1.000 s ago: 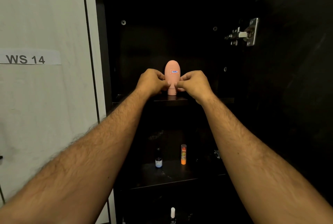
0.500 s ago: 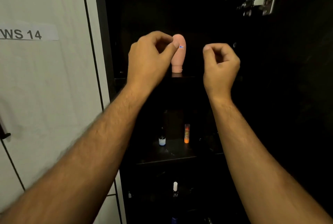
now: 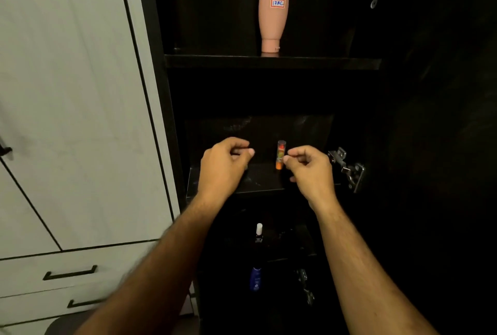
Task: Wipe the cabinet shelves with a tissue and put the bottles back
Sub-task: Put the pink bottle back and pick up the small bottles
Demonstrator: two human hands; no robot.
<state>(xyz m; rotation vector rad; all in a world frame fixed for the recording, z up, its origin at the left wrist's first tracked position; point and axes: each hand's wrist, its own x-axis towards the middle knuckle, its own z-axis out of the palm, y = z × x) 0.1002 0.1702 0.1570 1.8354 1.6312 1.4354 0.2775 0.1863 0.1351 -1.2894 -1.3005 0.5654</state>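
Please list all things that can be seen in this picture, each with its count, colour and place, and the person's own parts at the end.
pink bottle: 1, pink with a small "17AC" label, stands cap-down on the top shelf
orange tube: 1, orange with a clear cap, upright on the middle shelf, between the two hands
white-capped bottle: 1, dark with a white cap, on a lower shelf
blue bottle: 1, blue, lowest in the cabinet
cabinet: 1, black, open, with several shelves
hinge: 1, metal, right of the middle shelf
white door: 1, white, left of the cabinet, paper label ending "14"
drawer handles: 2, black, lower left
left hand: 1, fingers curled, holds nothing visible, before the middle shelf
right hand: 1, fingers curled, holds nothing visible, right of the tube
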